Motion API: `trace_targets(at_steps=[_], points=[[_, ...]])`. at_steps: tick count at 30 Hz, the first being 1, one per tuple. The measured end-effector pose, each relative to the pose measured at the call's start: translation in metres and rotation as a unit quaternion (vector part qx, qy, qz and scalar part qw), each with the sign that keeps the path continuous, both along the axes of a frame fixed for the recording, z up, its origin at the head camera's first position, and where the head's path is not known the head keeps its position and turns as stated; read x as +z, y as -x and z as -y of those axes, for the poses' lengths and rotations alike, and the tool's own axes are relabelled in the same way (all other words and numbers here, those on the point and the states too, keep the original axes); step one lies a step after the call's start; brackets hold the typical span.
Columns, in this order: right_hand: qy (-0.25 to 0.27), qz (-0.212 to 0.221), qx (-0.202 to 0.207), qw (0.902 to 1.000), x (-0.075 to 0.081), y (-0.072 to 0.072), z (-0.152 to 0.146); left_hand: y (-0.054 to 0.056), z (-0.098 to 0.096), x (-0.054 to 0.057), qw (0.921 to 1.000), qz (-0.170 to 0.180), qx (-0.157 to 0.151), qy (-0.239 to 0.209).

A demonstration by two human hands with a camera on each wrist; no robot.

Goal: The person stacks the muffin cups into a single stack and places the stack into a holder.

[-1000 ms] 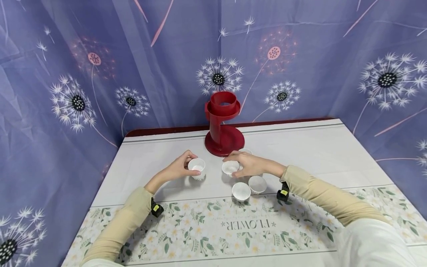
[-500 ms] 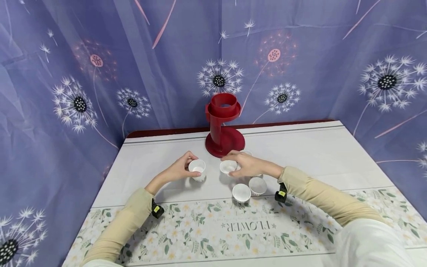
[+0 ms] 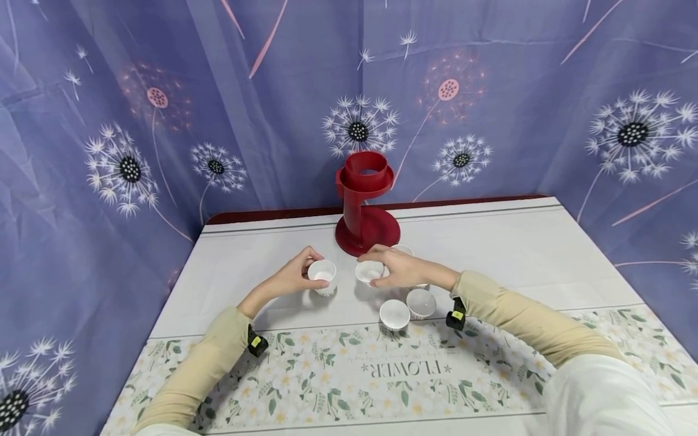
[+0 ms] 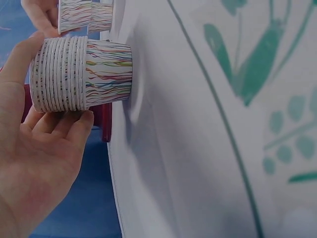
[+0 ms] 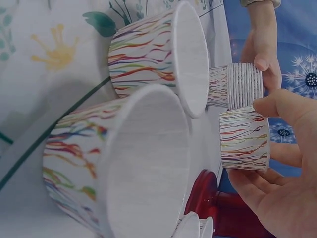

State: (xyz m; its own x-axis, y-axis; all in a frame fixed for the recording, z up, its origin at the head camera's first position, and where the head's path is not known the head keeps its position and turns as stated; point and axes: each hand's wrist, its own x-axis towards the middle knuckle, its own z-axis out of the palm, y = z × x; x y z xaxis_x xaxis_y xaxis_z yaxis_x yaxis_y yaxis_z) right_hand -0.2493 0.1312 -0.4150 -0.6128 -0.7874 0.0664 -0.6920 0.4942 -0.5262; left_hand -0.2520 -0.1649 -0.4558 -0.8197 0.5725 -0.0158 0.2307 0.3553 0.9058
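Note:
My left hand (image 3: 283, 280) grips a nested stack of white paper baking cups (image 4: 59, 74) between thumb and fingers, mouths up. Their sides carry wavy coloured lines. To its right, my right hand (image 3: 403, 267) pinches one paper baking cup (image 5: 243, 139) at its rim and side, a short gap from the stack in the head view. Two loose cups, a nearer cup (image 3: 395, 315) and a second cup (image 3: 422, 303), stand side by side in front of the right hand. Behind that hand another cup (image 3: 403, 249) is partly hidden.
A red plastic stand (image 3: 353, 221) with a ring-shaped top rises behind the hands, near the table's back edge. A white cloth with a flower-print band (image 3: 305, 375) covers the table. A blue dandelion-print curtain (image 3: 283, 121) hangs around the back and sides.
My right hand has moved slightly left with its cup, closer to the stack. The left hand and its stack stay almost still, as do the loose cups.

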Motion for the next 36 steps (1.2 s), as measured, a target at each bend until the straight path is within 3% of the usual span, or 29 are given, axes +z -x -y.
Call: trace_targets(at_steps=[26, 36], points=[[0.000, -0.014, 0.012, 0.9998, -0.008, 0.005, 0.010, 0.000, 0.001, -0.003, 0.9998, 0.012, 0.001, -0.012], [0.001, -0.015, 0.013, 0.9998, -0.003, 0.007, 0.015, -0.001, 0.001, -0.002, 0.9998, 0.017, 0.005, -0.010]])
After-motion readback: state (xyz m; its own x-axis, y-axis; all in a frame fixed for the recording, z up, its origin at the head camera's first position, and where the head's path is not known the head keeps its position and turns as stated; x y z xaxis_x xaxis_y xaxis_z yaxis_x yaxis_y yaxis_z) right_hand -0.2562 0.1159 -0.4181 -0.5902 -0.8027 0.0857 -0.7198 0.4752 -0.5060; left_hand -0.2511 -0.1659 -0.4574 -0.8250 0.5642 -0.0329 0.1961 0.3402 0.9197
